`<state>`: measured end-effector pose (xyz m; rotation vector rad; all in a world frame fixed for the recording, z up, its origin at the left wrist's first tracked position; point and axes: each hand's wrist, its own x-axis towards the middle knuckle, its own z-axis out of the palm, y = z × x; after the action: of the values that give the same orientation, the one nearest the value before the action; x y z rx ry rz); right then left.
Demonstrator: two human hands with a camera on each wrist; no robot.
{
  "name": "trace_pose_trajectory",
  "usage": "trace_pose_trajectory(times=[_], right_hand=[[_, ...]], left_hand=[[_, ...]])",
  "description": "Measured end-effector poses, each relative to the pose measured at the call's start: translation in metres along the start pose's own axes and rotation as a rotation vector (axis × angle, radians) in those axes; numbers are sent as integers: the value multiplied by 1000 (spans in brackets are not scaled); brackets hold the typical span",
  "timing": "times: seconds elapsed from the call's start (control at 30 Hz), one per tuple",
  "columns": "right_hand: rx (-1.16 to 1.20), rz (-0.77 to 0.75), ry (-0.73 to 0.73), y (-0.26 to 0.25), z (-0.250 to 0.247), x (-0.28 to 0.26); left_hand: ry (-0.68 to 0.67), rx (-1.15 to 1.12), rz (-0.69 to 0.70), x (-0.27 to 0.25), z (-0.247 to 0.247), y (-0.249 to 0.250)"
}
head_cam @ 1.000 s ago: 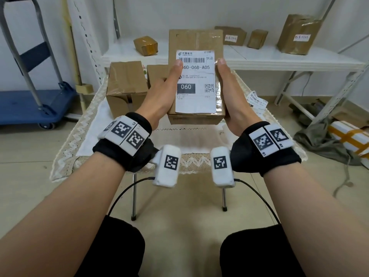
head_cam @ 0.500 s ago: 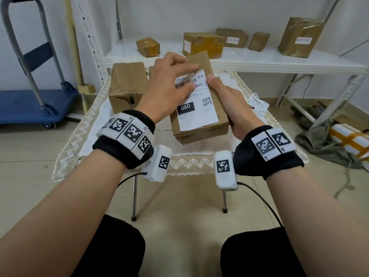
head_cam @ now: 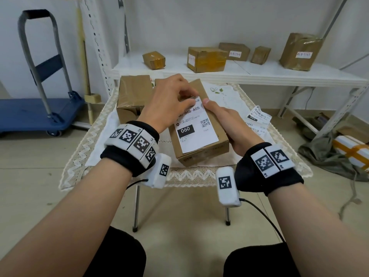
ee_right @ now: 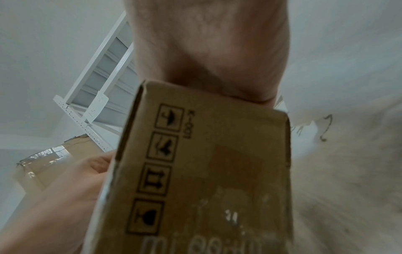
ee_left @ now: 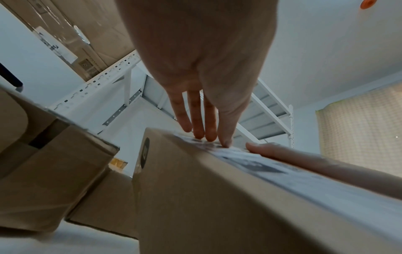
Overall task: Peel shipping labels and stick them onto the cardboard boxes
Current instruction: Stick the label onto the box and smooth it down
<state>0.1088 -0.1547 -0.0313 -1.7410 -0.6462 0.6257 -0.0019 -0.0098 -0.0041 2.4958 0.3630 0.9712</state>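
Since a second ago the box (head_cam: 199,124) has tipped down from upright, label (head_cam: 194,134) now facing up over the table (head_cam: 83,156). Left hand (head_cam: 169,100) has come onto the label's top edge, straight fingers (ee_left: 196,118) pressing it flat. Right hand (head_cam: 229,124) grips the box's right side, thumb along the label's edge. Loose labels (head_cam: 257,116) lie right; another box (head_cam: 132,96) sits left.

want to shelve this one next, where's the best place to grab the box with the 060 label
Take the box by its two long bare side walls, one hand coming in from each side. The 060 label covers most of the top face, so a side grip spares it. The right hand already holds the right wall this way, while the left hand presses the label's far end with straight fingers.
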Motion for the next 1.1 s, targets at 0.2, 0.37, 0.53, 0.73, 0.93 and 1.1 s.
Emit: trace_pose_trajectory(times=[0.2, 0.37, 0.53, 0.73, 0.93, 1.1], right_hand=[[-1, 21, -29, 0, -1, 0], [4, 49, -94, 6, -3, 6], [22, 61, -127, 9, -7, 13], [29, 64, -123, 10, -7, 15], [32, 76, -130, 9, -7, 12], [41, 81, -138, 10, -8, 12]], left_hand=[[39, -33, -5, 5, 4, -1], [20, 13, 14, 7, 11, -6], [-12, 21, 4, 6, 13, -6], [-33, -24, -39, 2, 12, -3], [-51, -64, -46, 0, 11, 0], [-37, -77, -40, -1, 7, 1]])
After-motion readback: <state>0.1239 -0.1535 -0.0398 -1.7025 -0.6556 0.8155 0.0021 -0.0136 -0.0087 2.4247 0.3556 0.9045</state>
